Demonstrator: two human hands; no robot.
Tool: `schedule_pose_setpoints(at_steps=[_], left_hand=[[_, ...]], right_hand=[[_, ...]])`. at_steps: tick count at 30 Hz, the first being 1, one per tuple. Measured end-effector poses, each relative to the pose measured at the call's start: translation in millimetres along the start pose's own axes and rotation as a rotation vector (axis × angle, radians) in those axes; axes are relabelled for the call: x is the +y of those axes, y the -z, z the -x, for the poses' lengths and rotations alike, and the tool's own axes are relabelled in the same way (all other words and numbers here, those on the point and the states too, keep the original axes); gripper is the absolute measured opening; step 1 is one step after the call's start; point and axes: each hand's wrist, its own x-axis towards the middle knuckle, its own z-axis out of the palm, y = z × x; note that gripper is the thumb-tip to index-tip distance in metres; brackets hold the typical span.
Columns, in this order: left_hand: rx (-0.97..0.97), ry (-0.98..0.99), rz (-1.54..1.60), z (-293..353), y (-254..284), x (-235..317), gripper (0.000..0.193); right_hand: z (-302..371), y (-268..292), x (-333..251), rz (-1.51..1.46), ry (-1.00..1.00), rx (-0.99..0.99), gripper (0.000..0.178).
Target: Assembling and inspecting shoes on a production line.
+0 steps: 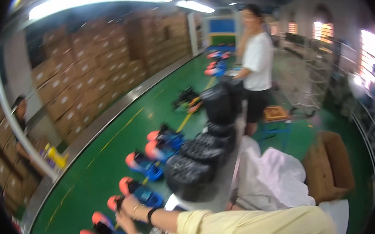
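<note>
Both of my hands are together at a shoe (114, 203) with a coral toe and a dark upper, on the green conveyor belt. My right hand (133, 206), below a yellow sleeve and a black wristband, is closed at the shoe's opening. Just nearer, my left hand (125, 222), with a bracelet at the wrist, has its fingers curled against the same shoe. Blur and overlap hide the fingertips. Beyond my hands lies a coral-and-blue shoe (144, 194). On the near side is another such shoe (111, 232).
Several similar shoes run along the belt (107, 163). Black bulging bags (189, 172) stand on the ledge at right. White sacks (273, 176) and an opened carton (328, 165) lie beyond it. A person in a white shirt (258, 61) stands farther off; stacked cartons (86, 67) line the left.
</note>
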Motion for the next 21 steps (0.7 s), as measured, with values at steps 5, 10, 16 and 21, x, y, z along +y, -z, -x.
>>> schedule_pose_setpoints(at_steps=[5,10,16,21], left_hand=[[0.128,-0.006,-0.166,-8.2,5.5,1.3,0.047],[-0.171,-0.011,0.202,-23.9,19.2,12.8,0.025],[-0.189,0.055,-0.365,-27.7,15.6,22.9,0.054],[-0.035,-0.038,-0.687,-22.9,20.6,15.4,0.055]], right_hand=[[34.5,27.8,-4.3,-0.398,0.021,-0.076,0.021],[73.0,37.4,-15.7,-0.299,0.045,0.037,0.021],[96.6,23.3,11.2,-0.564,0.154,-0.006,0.025],[103.2,39.3,10.0,-0.662,0.225,-0.067,0.03]])
